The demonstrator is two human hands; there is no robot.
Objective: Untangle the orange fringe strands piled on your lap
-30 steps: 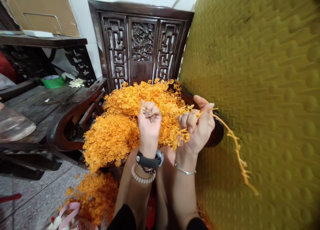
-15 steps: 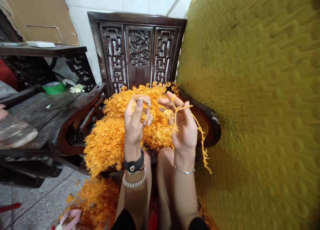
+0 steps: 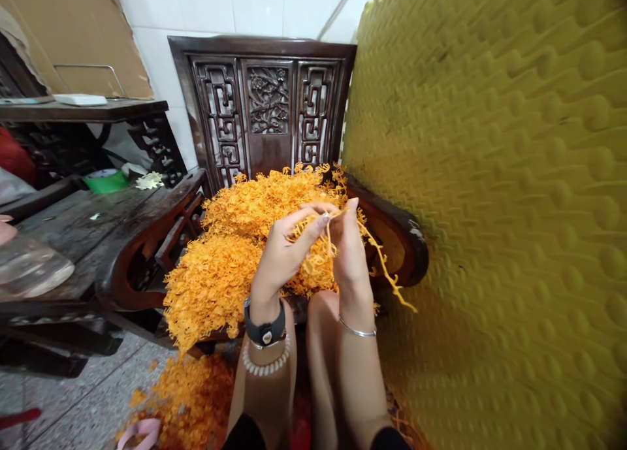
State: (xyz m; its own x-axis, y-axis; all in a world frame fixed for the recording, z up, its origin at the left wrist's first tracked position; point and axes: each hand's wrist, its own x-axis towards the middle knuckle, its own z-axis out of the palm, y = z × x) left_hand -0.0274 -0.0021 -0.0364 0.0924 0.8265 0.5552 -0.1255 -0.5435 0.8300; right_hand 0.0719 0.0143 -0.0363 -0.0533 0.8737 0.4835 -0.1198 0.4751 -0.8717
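In front of my knees my two hands meet over a big pile of orange plastic sprigs (image 3: 215, 277) heaped on a dark carved chair. My right hand (image 3: 351, 257) is closed on an orange plastic stem (image 3: 378, 244), whose knobbly tail hangs down on the right. The thumb and fingers of my left hand (image 3: 289, 247) pinch the near end of that same stem, close to the right fingertips. Beneath the fingers, loose orange sprigs partly show, and I cannot tell which of them belong to the held stem.
A yellow textured foam mat (image 3: 490, 176) stands upright along the right. On the dark wooden bench (image 3: 59, 234) at left are a green tape roll (image 3: 106, 180) and a clear plastic container (image 3: 32, 260). More orange pieces (image 3: 196, 388) lie on the floor beside a pink loop (image 3: 140, 433).
My left hand has moved right and its fingers have closed on the stem. The right hand has turned inward and shifted slightly left, the stem still in it.
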